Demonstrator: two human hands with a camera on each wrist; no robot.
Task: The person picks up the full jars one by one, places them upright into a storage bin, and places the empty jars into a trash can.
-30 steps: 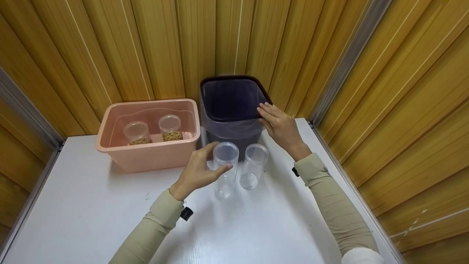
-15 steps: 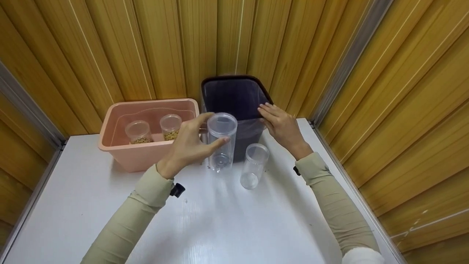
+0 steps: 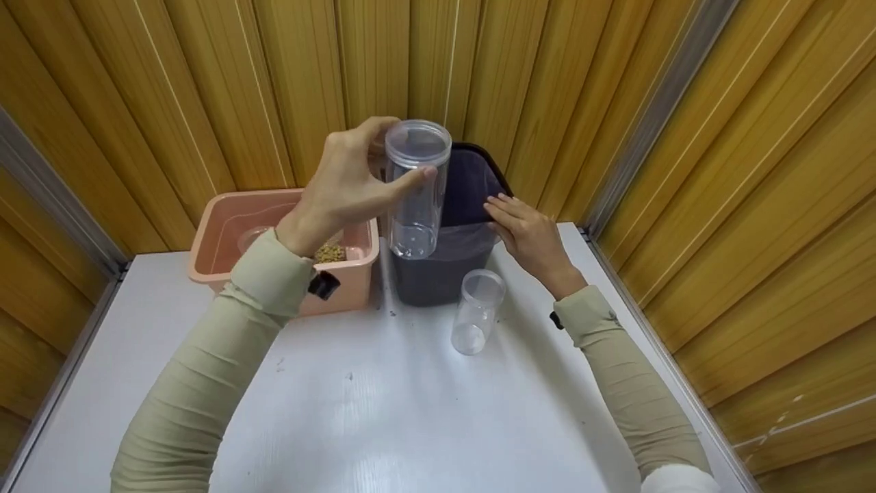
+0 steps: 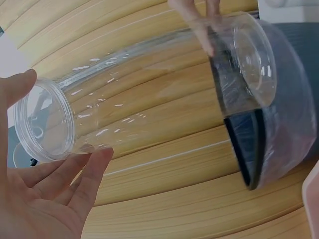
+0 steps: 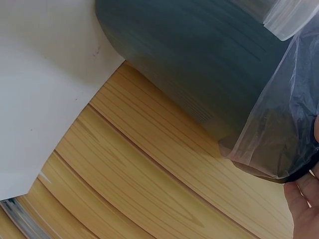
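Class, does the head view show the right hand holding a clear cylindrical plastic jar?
No, the right hand touches the grey plastic-lined bin at its dark rim.

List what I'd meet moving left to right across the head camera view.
Left sleeve → pink tub → left hand → held clear jar → standing clear jar → right hand → right sleeve. The grey bin overlaps both jars, so I left it out.
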